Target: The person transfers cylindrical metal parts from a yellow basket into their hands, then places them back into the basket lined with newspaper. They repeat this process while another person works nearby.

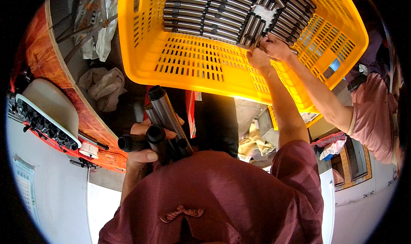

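Note:
My left hand point(143, 152), low in front of my chest, is closed around several metal tubes point(165, 109) with black ends, which point in different directions. My right hand point(259, 58) reaches over the near rim of a yellow plastic crate point(184, 83). Its fingers are bent together at the near end of a short stack of tubes point(251, 29) and seem to grip one; the fingertips are partly hidden. Right beside it, almost touching, is another person's hand point(276, 47), also at the tubes. Rows of tubes point(207, 8) lie side by side across the crate's floor.
A wooden tabletop point(55, 51) curves along the left. A white basin point(51, 100) full of black parts stands there, by an orange basket point(107, 158). Crumpled plastic bags point(102, 85) lie below. The other person's pink sleeve point(374, 115) is at the right.

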`<state>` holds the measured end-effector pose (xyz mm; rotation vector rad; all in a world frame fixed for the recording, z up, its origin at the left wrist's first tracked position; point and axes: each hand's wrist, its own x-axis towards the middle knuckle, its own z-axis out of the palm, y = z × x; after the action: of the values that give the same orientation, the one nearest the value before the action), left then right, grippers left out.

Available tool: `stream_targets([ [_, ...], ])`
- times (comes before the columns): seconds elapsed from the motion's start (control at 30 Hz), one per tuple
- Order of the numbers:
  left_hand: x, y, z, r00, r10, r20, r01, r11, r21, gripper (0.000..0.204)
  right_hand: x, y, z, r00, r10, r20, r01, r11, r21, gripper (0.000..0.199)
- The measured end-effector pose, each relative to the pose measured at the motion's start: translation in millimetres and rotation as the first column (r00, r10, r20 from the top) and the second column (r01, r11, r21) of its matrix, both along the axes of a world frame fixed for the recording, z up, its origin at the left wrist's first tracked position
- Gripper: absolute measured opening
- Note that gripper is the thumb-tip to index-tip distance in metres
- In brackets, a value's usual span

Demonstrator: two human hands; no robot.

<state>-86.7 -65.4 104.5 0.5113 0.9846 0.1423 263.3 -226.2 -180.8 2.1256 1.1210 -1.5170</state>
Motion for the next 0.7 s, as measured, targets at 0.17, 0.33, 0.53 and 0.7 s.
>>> stream_targets([
  [0.17,10,7,2,0.996,0.083,0.042,-0.083,0.997,-0.008,0.061,-31,38,-20,0.734,-0.609,-0.301,0.668,0.728,0.157,0.041],
  [0.33,7,15,5,1.0,-0.007,-0.021,0.007,1.0,0.019,0.062,-41,83,-18,0.265,-0.907,-0.328,0.96,0.281,-0.002,0.051],
  [0.53,-2,13,-6,0.998,0.051,0.03,-0.052,0.998,0.036,0.064,-45,96,-31,0.093,-0.947,-0.308,0.994,0.074,0.074,0.062],
  [0.7,-9,13,-7,0.998,0.058,0.003,-0.059,0.998,0.017,0.066,-42,99,-33,0.136,-0.945,-0.296,0.99,0.12,0.073,0.068],
])
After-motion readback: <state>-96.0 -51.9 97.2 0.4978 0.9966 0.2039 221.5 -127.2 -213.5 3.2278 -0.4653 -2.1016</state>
